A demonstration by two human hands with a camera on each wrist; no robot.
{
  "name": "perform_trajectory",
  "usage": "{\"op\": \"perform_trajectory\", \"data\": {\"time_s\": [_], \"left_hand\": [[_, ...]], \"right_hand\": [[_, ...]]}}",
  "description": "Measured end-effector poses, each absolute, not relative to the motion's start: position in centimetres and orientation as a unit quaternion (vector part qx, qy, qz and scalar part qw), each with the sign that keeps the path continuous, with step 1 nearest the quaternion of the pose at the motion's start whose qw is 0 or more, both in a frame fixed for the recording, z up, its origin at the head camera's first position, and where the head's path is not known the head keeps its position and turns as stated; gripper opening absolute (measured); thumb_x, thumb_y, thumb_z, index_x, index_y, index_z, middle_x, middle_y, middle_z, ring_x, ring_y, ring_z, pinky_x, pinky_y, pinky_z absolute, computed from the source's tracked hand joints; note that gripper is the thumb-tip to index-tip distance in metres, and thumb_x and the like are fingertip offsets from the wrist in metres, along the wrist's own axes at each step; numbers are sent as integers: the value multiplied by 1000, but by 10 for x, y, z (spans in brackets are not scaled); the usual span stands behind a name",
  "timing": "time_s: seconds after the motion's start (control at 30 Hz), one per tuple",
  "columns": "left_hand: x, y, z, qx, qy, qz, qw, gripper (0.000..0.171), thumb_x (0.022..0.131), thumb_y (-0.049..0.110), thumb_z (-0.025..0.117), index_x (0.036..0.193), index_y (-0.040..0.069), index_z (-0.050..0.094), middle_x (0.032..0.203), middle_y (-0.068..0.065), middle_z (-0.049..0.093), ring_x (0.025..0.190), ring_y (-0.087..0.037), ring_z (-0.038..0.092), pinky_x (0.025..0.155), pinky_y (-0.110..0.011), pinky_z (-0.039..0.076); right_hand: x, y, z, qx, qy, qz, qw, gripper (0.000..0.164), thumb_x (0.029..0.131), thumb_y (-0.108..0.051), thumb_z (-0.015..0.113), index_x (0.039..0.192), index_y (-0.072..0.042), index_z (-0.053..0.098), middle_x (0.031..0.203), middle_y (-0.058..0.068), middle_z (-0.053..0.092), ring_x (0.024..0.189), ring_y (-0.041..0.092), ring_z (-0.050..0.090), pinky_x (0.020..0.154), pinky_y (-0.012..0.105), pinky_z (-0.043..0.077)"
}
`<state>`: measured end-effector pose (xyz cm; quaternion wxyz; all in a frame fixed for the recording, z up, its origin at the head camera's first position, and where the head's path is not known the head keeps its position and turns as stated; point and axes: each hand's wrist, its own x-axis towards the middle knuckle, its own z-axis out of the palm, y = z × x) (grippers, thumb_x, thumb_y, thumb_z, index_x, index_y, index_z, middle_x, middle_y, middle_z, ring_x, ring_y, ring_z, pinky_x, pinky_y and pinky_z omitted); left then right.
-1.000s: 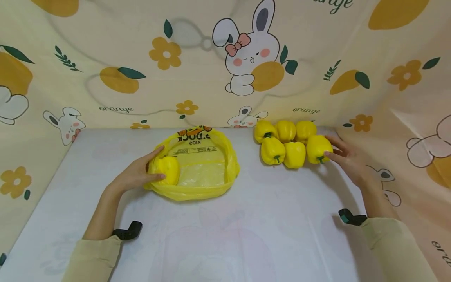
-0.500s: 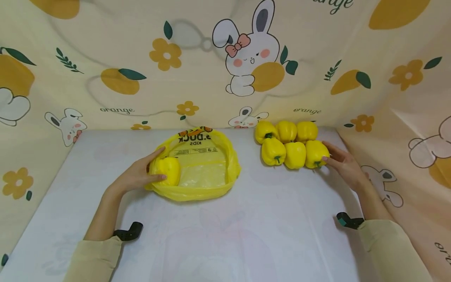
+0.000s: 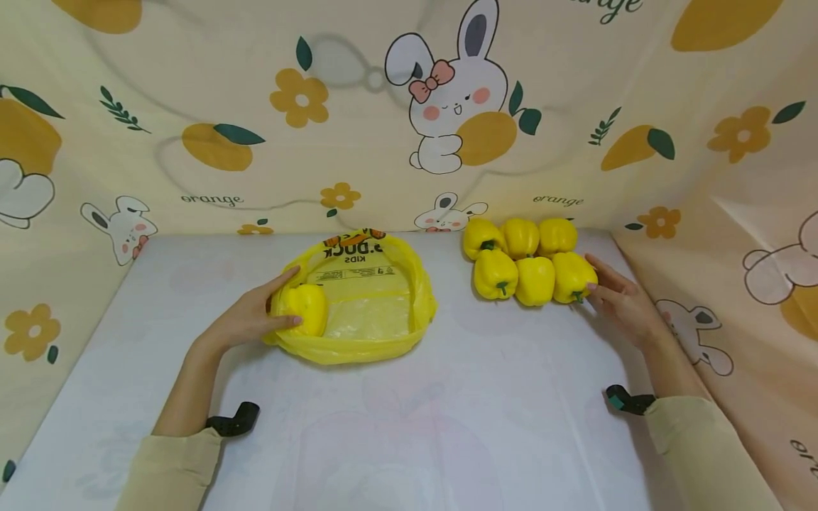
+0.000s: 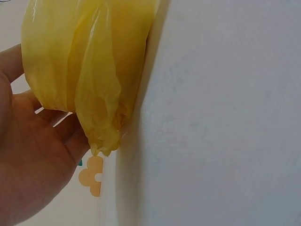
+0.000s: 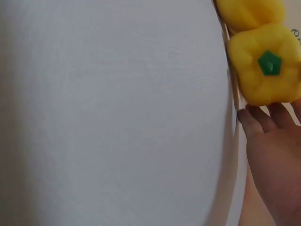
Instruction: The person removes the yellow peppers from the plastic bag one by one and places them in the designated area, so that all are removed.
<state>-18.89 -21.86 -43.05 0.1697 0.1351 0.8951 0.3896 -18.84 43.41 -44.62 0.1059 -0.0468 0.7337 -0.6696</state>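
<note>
A yellow bell pepper (image 3: 310, 306) lies at the left inside an open yellow plastic bag (image 3: 354, 351). My left hand (image 3: 246, 316) grips this pepper at the bag's left rim, thumb across its front and index finger along the rim behind. The left wrist view shows hanging bag film (image 4: 96, 70) covering the ends of several fingers. My right hand (image 3: 623, 301) touches the right side of another yellow bell pepper (image 3: 573, 275), the rightmost of the front row. In the right wrist view its fairly straight fingers (image 5: 268, 121) meet that pepper (image 5: 254, 89), whose green stem faces outward.
Several more yellow bell peppers (image 3: 535, 280) stand close together in two rows at the back right. The white tabletop (image 3: 447, 426) ends at a back cloth (image 3: 358, 163) printed with rabbits and oranges. A side cloth (image 3: 760, 262) rises close to my right arm.
The rightmost front pepper has shifted slightly left against its row, and my right hand has moved left with it. My left hand, the bag and its pepper look unchanged.
</note>
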Motion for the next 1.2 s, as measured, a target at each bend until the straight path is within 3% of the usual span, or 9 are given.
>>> {"op": "perform_trajectory", "data": {"time_s": [0.07,0.2,0.3,0.57,0.73,0.93,1.2], "left_hand": [[-189,-218,-431,136,895,389,169,93,87,34,75,160,19,21,162,-20,21,147,-47,17,116,-66,15],[-188,-219,-431,138,895,388,169,92,87,34,75,160,19,21,162,-20,21,147,-46,17,116,-65,15],[-189,-219,-431,138,897,386,167,92,87,34,76,160,19,21,162,-20,22,147,-46,18,116,-65,16],[-190,-218,-426,131,901,377,169,92,87,36,75,160,21,21,161,-23,23,146,-47,19,115,-66,17],[-190,-218,-427,138,902,375,165,93,87,36,76,160,20,21,161,-22,22,146,-47,19,116,-65,17],[-189,-219,-428,141,900,378,164,94,86,36,76,160,20,20,161,-23,23,146,-47,19,115,-66,17],[-189,-218,-430,138,899,381,167,96,85,37,78,160,21,20,161,-22,22,146,-46,19,115,-66,17]], "right_hand": [[-187,433,-447,-53,721,-684,103,61,106,-8,43,160,-10,14,167,5,6,133,-3,37,116,20,24],[-188,431,-446,-64,710,-696,88,61,106,-4,42,158,-1,10,167,10,3,136,0,35,111,15,31],[-189,430,-445,-60,719,-689,69,61,105,-3,44,157,1,13,166,11,10,139,6,32,108,12,33],[-191,429,-437,-50,758,-650,-25,54,103,-6,50,155,-5,32,158,1,35,144,21,26,118,20,20],[-193,420,-425,-38,770,-633,-65,53,101,-6,55,152,-8,40,158,0,38,146,18,29,116,19,25],[-192,404,-409,-51,753,-652,-71,53,99,-4,57,150,-6,42,156,-2,40,148,19,26,118,22,23],[-192,378,-395,-118,742,-653,-99,49,95,6,60,142,7,48,150,8,49,140,18,41,116,24,29]]}}
